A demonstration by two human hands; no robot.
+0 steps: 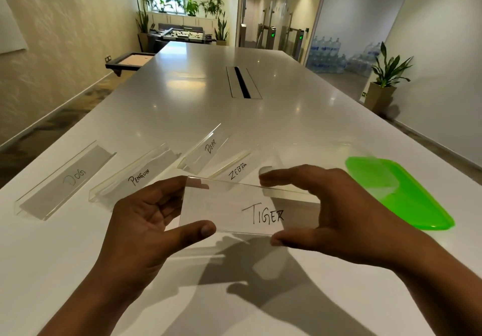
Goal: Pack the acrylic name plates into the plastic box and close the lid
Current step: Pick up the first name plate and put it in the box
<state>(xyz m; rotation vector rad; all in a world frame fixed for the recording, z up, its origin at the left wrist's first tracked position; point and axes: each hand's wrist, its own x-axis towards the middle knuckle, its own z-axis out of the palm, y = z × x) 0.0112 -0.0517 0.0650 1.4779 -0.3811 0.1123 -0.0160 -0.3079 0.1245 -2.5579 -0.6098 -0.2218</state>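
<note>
I hold a clear acrylic name plate marked TIGER (234, 210) above the white table (287, 116), near its front edge. My left hand (146, 221) grips its left end and my right hand (323, 213) grips its right end, thumbs below, fingers on top. Behind it lie several more plates in a row: DOG (65, 179), PENGUIN (135, 176), BEAR (206, 150) and ZEBRA (240, 168). A bright green lid (407, 197) lies flat to the right. A clear plastic box (326, 153) seems to stand just left of the lid, its outline faint and blurred.
A cable slot (242, 82) sits in the middle of the long table. Beyond the far end are a foosball table (180, 35) and potted plants. A planter (380, 95) and stacked water bottles (328, 54) stand on the floor at the right.
</note>
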